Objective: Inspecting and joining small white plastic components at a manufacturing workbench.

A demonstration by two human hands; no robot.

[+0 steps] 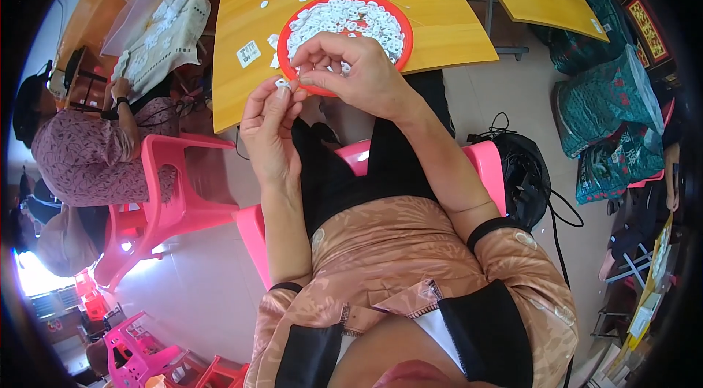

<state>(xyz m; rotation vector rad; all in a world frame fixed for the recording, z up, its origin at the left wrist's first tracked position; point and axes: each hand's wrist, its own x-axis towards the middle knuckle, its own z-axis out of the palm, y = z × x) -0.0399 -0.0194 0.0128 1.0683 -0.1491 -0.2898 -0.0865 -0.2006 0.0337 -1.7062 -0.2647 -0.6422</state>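
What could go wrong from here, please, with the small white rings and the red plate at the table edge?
The left hand pinches one small white ring in the air beside the table; a slip would likely drop it to the floor. The red plate is heaped with rings and sits at the table's near edge, under the right hand; a nudge could tip it. Loose rings already lie by the plate and could be swept off.
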